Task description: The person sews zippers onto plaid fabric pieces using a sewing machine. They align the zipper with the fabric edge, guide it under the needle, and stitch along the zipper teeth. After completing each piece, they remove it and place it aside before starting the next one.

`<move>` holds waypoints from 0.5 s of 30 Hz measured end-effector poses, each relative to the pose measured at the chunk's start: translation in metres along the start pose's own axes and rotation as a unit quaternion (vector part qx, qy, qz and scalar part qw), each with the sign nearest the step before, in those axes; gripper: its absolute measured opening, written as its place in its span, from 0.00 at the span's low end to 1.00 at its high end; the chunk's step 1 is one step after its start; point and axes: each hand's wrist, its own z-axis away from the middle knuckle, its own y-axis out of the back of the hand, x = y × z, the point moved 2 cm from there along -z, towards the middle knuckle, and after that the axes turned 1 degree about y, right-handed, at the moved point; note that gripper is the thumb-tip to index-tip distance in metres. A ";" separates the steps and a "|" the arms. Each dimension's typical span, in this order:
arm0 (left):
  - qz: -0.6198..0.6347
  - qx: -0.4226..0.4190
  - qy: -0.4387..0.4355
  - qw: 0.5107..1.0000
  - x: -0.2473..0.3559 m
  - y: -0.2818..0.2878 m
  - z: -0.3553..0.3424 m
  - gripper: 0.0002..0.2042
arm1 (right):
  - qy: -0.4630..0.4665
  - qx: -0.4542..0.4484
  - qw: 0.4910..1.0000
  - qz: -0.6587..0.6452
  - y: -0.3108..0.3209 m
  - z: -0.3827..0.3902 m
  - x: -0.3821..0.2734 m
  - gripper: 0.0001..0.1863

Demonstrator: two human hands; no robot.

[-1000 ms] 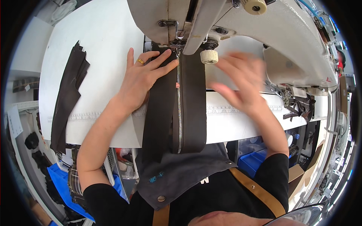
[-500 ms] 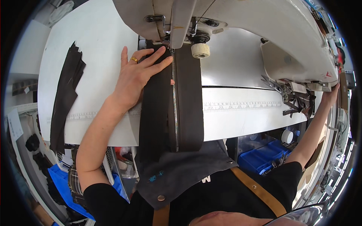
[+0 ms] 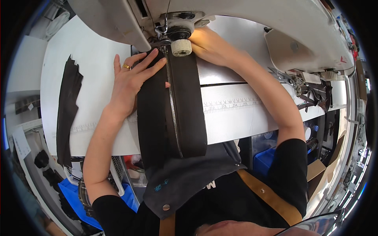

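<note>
A long dark brown fabric piece (image 3: pixel 187 114) with a metal zipper (image 3: pixel 172 104) down its length lies under the sewing machine's needle area and hangs over the table's near edge. My left hand (image 3: pixel 132 80) rests flat on the fabric left of the zipper, fingers spread, fingertips close to the presser foot (image 3: pixel 160 42). A ring is on one finger. Behind the machine's white ridged knob (image 3: pixel 181 48), my right hand (image 3: pixel 210 45) reaches in beside the needle area, lit by the machine's lamp. Its fingertips are hidden by the machine head.
The white sewing machine (image 3: pixel 252 19) arches over the far side. Dark fabric strips (image 3: pixel 69 106) lie at the table's left. On the right are scissors (image 3: pixel 281 76) and a heap of dark scraps (image 3: pixel 317 96). A printed ruler (image 3: pixel 232 104) runs along the tabletop. Blue bins (image 3: pixel 264 161) sit below.
My right hand has left the machine's far right end and come in beside the needle area. My left hand stays spread on the fabric. The whole view has shifted slightly.
</note>
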 end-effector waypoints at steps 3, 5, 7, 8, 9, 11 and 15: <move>0.003 -0.009 0.002 1.000 0.001 0.002 -0.001 0.25 | 0.037 0.027 0.999 0.026 0.000 -0.015 -0.008 0.11; 0.007 -0.015 0.003 1.000 0.001 0.002 -0.001 0.24 | 0.053 0.111 0.989 0.084 -0.009 -0.013 -0.009 0.08; 0.016 -0.020 0.001 1.000 0.000 0.002 -0.001 0.24 | 0.105 0.126 0.966 0.198 -0.012 -0.008 -0.003 0.07; 0.016 -0.017 -0.001 1.000 -0.001 0.002 0.000 0.24 | 0.122 0.139 0.957 0.225 -0.012 -0.003 -0.004 0.07; 0.016 -0.014 -0.003 1.000 -0.003 0.001 0.001 0.24 | 0.139 0.152 0.946 0.252 -0.011 0.001 -0.005 0.07; 0.013 -0.012 -0.008 1.000 -0.005 0.000 0.003 0.25 | 0.121 0.202 0.955 0.181 -0.005 0.006 -0.010 0.06; 0.006 -0.010 -0.014 1.000 -0.004 0.001 0.003 0.27 | -0.100 0.181 0.953 -0.220 -0.007 0.010 -0.025 0.06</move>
